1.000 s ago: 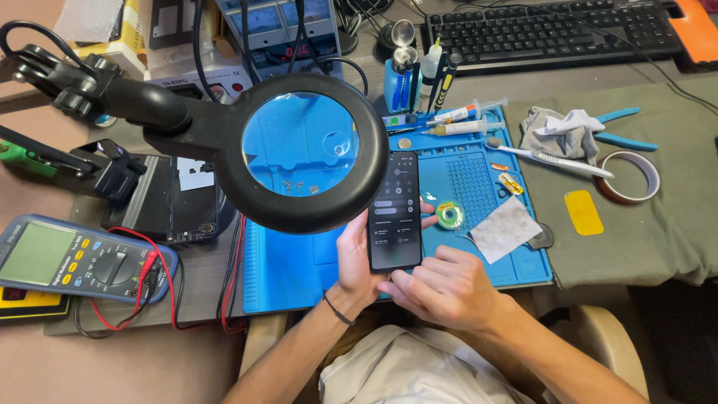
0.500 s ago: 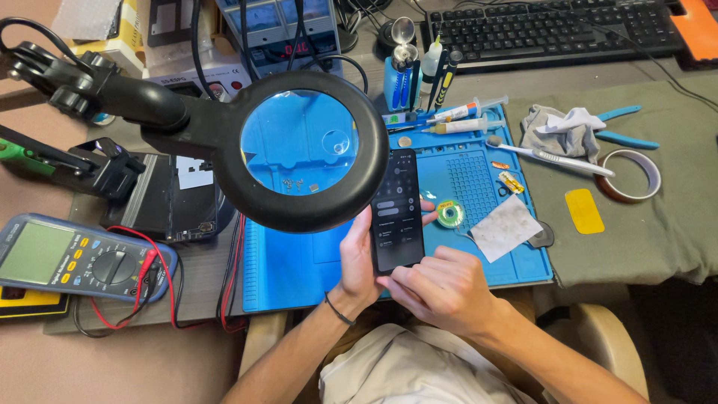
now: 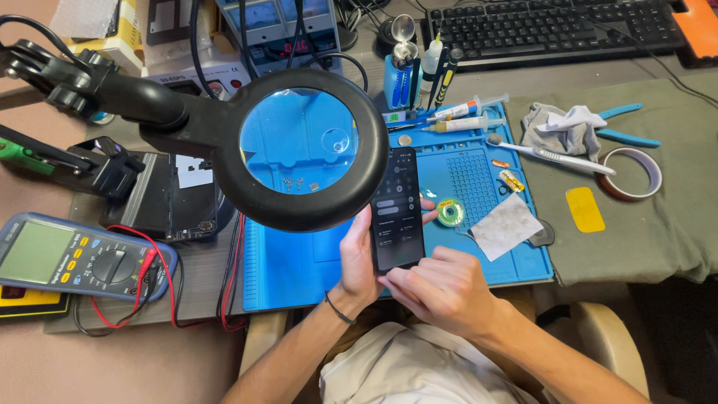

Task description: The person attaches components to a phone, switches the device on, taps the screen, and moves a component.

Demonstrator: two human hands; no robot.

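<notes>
A black smartphone with a lit dark screen is held upright over the blue work mat. My left hand grips its left edge, fingertips showing on the right side. My right hand rests at the phone's lower end, with a finger touching the bottom of the screen. A round black magnifier lamp on a jointed arm hangs just left of the phone, its rim overlapping the phone's top left.
On the mat lie a solder wick spool, a grey cloth square and syringes. A multimeter sits left, tape roll, yellow pick and blue pliers right, keyboard behind.
Both hands and the phone stay in nearly the same place; my right hand has shifted slightly along the phone's lower end.
</notes>
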